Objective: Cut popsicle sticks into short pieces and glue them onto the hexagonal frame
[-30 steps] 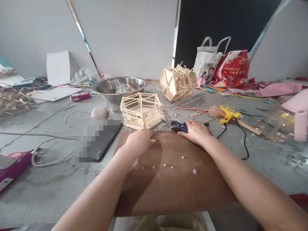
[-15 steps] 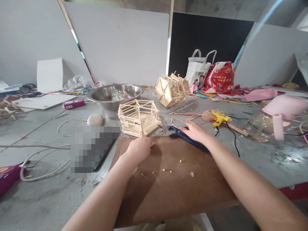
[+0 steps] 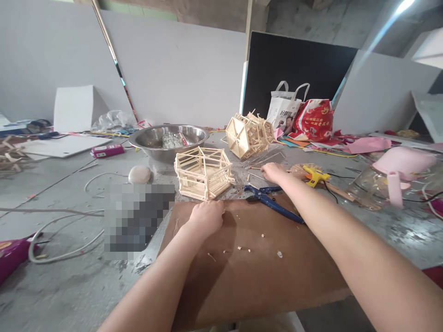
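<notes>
My left hand (image 3: 207, 218) rests closed at the far left part of the brown board (image 3: 263, 276), fingers curled; what they hold, if anything, is hidden. Just beyond it stands a hexagonal frame of thin wooden sticks (image 3: 204, 177), apart from the hand. My right hand (image 3: 274, 173) reaches past the board among loose thin sticks (image 3: 255, 176). Its fingers are bent down and close together, with the tips at the sticks; whether one is pinched cannot be seen. Blue-handled pliers (image 3: 282, 211) lie spread beneath my right wrist, over the board's far edge.
Behind are a steel basin (image 3: 152, 144) and a larger stick model (image 3: 242, 138). A yellow glue gun (image 3: 315, 176) and a pink-lidded jug (image 3: 372, 184) stand right. Left lie a white rounded object (image 3: 139, 174), cables and a blurred dark slab (image 3: 138, 216). Small scraps (image 3: 279, 254) dot the board.
My right hand has left the blue pliers and moved away from me to the loose sticks. The pliers now lie spread. My left hand has stayed nearly in place, and the view has tilted up slightly.
</notes>
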`<state>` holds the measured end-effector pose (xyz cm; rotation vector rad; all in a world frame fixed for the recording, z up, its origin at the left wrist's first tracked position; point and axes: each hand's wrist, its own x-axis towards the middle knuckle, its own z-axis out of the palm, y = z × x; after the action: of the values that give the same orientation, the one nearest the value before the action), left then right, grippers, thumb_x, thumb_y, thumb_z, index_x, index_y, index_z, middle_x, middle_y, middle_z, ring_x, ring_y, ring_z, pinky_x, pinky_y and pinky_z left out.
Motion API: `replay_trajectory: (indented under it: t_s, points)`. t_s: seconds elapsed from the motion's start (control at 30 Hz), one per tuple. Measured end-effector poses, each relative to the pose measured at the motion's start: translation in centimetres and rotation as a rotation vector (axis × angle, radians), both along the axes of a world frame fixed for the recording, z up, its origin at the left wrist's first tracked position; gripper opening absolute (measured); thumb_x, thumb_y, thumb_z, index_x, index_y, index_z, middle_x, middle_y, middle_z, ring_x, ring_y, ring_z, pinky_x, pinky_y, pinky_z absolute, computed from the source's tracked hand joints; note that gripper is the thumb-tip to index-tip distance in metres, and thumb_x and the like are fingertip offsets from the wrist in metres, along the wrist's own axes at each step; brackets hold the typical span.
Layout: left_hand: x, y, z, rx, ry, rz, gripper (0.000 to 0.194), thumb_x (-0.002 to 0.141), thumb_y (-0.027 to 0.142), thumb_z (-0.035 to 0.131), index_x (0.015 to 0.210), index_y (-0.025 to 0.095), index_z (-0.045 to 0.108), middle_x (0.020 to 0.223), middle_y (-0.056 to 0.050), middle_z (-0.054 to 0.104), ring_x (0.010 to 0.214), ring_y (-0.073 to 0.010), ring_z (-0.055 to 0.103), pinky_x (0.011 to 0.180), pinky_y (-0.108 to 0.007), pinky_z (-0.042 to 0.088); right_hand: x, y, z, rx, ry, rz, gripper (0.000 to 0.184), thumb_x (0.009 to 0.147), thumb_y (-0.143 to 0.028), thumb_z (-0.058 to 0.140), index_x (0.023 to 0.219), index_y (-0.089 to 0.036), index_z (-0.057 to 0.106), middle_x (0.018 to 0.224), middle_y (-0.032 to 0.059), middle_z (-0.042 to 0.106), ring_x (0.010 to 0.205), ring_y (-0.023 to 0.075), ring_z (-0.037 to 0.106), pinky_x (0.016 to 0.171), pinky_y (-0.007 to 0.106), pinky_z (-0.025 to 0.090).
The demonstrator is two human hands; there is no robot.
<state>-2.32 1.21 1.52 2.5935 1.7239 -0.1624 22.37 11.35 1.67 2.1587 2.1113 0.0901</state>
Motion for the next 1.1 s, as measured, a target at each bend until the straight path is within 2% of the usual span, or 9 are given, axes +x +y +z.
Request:
replay_trajectory:
  t_s: [0.17,0.3,0.43,0.5,0.63,0.73,0.83,0.93,1.1]
  points:
    - [0.1,-0.7,0.2,-0.028,0.003,-0.076,0.023,0.067,0.013,0.040,0.082,0.017,0.057,0.086,-0.010,0.062,0.084,-0.0231,0.057,0.069,-0.034,0.045,-1.6,1.2,-0.3,-0.108,-0.008,-0.077,0.031,0.063,-0.015,0.053,0.092,-0.012,0.062,0.100,0.0168,0.058,0.090,0.0254,0.055,0.073,0.033,0.041]
    - [0.1,-0.4,-0.2,-0.045,-0.063,-0.077,0.024,0.071,0.013,0.034,0.085,0.015,0.054,0.084,-0.011,0.062,0.080,-0.0219,0.058,0.066,-0.032,0.044,-1.5,1.0,-0.2,-0.075,0.031,-0.079,0.031,0.058,-0.016,0.055,0.088,-0.013,0.063,0.097,0.0156,0.059,0.087,0.0255,0.056,0.069,0.033,0.042]
    - [0.2,0.6,-0.7,-0.104,-0.321,-0.045,0.022,0.073,0.015,0.032,0.083,0.016,0.051,0.080,-0.009,0.061,0.073,-0.0176,0.058,0.062,-0.028,0.043,-0.9,-0.7,0.8,0.034,0.105,-0.038,0.026,0.061,-0.025,0.050,0.083,-0.017,0.061,0.089,0.0107,0.061,0.081,0.0225,0.056,0.064,0.029,0.041]
    - [0.4,1.1,-0.8,-0.223,-0.520,-0.018,0.022,0.074,0.015,0.030,0.085,0.017,0.049,0.074,-0.005,0.061,0.061,-0.0126,0.056,0.055,-0.023,0.043,-0.8,-2.0,1.3,0.112,0.183,-0.002,0.024,0.064,-0.029,0.046,0.082,-0.018,0.058,0.084,0.0071,0.061,0.077,0.0190,0.055,0.062,0.026,0.039]
    - [0.7,1.5,-1.0,-0.447,-0.860,0.126,0.020,0.075,0.020,0.032,0.089,0.016,0.046,0.072,-0.003,0.059,0.047,-0.0076,0.050,0.042,-0.019,0.041,-1.8,-5.4,1.2,0.287,0.713,0.211,0.010,0.064,-0.026,0.044,0.067,-0.018,0.048,0.064,-0.0004,0.054,0.059,0.0112,0.049,0.056,0.022,0.037]
    - [0.9,1.4,-1.0,-0.465,-0.978,0.174,0.020,0.076,0.027,0.034,0.082,0.015,0.048,0.066,-0.002,0.056,0.049,-0.0081,0.049,0.044,-0.020,0.042,-3.5,-7.7,-0.1,0.208,1.111,0.291,0.008,0.065,-0.026,0.044,0.068,-0.018,0.043,0.060,-0.0034,0.050,0.048,0.0076,0.042,0.049,0.020,0.034]
    - [0.9,1.3,-0.9,-0.370,-0.895,0.101,0.029,0.077,0.036,0.033,0.070,0.014,0.051,0.057,0.000,0.051,0.050,-0.0091,0.048,0.046,-0.021,0.041,-5.0,-9.1,-1.3,0.036,1.302,0.315,0.008,0.066,-0.025,0.044,0.068,-0.018,0.042,0.057,-0.0046,0.047,0.043,0.0065,0.040,0.046,0.020,0.033]
    - [0.8,0.9,-0.7,-0.153,-0.646,-0.018,0.032,0.078,0.035,0.032,0.063,0.016,0.053,0.056,-0.001,0.051,0.055,-0.0108,0.049,0.050,-0.022,0.038,-5.4,-9.6,-2.0,-0.016,1.314,0.326,0.009,0.066,-0.026,0.045,0.064,-0.017,0.044,0.054,-0.0054,0.043,0.045,0.0070,0.042,0.047,0.020,0.033]
    - [0.8,-0.2,0.0,0.033,-0.257,-0.164,0.020,0.076,0.024,0.038,0.077,0.020,0.058,0.079,-0.003,0.058,0.077,-0.0154,0.053,0.064,-0.025,0.038,-5.0,-9.8,-2.2,-0.032,1.299,0.298,0.017,0.072,-0.031,0.041,0.066,-0.016,0.048,0.049,-0.0053,0.043,0.043,0.0075,0.043,0.045,0.019,0.033]
